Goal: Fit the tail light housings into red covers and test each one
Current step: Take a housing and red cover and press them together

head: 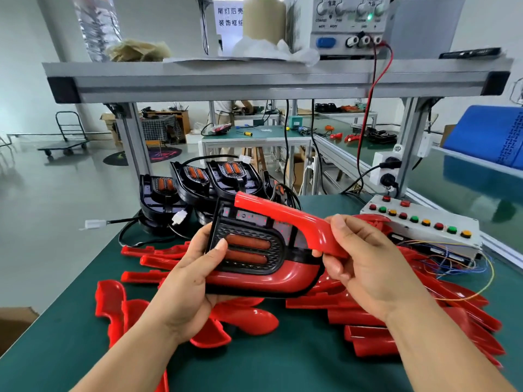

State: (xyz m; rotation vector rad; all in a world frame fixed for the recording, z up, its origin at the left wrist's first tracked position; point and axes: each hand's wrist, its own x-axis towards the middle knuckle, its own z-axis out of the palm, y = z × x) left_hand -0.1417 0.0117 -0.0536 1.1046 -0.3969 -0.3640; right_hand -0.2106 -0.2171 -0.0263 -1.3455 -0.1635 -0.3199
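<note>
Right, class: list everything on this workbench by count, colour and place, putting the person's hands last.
Mat: one, green, covering the bench.
Tail light housing: one, black with orange lenses, held above the mat.
Red cover: one, red, partly round that housing.
Loose covers: many, red, heaped on the mat.
Spare housings: at least three, black, at the mat's far edge.
Button box: one, white, right of the covers.
Power supply: one, grey, top shelf.
Left hand: grips the housing.
Right hand: holds the red cover's upper arm.
</note>
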